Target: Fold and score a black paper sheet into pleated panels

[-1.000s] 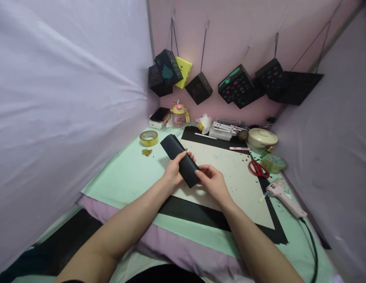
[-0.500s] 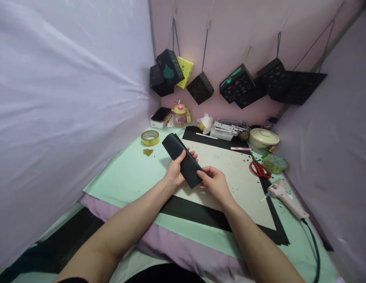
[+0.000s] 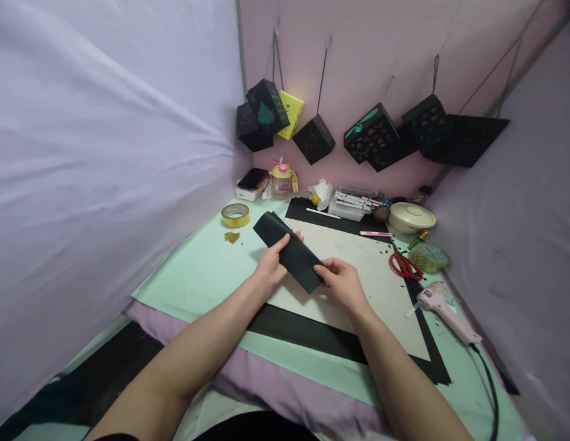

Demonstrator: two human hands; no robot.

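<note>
A folded piece of black paper (image 3: 295,256) is held tilted above the white sheet (image 3: 358,269), its upper left end curling over. My left hand (image 3: 273,260) grips it around the middle, thumb on top and fingers behind. At its lower right end, my right hand (image 3: 342,278) pinches the edge between thumb and fingers. The white sheet lies on larger black sheets (image 3: 307,327).
Yellow tape roll (image 3: 235,215) and a small leaf stand at the left. Red scissors (image 3: 405,266), a glue gun (image 3: 445,309) with its cord and a lidded bowl (image 3: 411,217) are at the right. Pens and a jar line the back; black boxes (image 3: 314,139) hang above.
My right hand has moved slightly right along with the lower end of the black paper. Less of my left fingers shows behind the paper. The view has shifted slightly.
</note>
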